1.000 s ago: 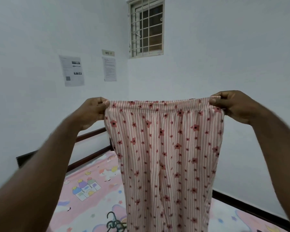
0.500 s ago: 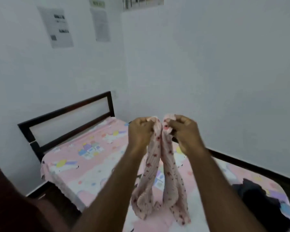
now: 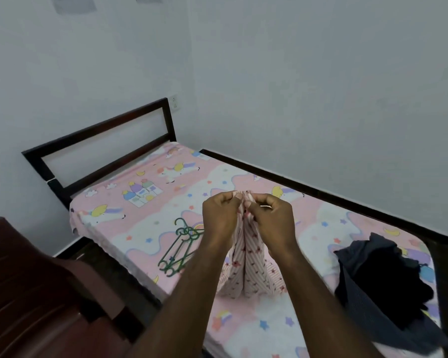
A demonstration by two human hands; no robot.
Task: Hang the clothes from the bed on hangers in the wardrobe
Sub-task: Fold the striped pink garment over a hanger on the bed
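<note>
Pink striped floral trousers [image 3: 251, 264] hang folded in half lengthwise over the bed [image 3: 145, 210], their legs resting on the sheet. My left hand [image 3: 219, 215] and my right hand [image 3: 272, 219] pinch the waistband together at the top, knuckles side by side. Green plastic hangers [image 3: 181, 245] lie in a small stack on the sheet just left of my left forearm. A heap of dark clothes [image 3: 378, 277] sits on the right end of the bed. No wardrobe is in view.
The bed has a pink cartoon sheet and a dark headboard [image 3: 101, 148] against the left wall. A dark brown plastic chair [image 3: 36, 293] stands at the lower left beside the bed. White walls close the corner behind.
My hands came together from wide apart, folding the spread trousers in half. They then dropped lower over the bed, and the view tilted down so the hangers show.
</note>
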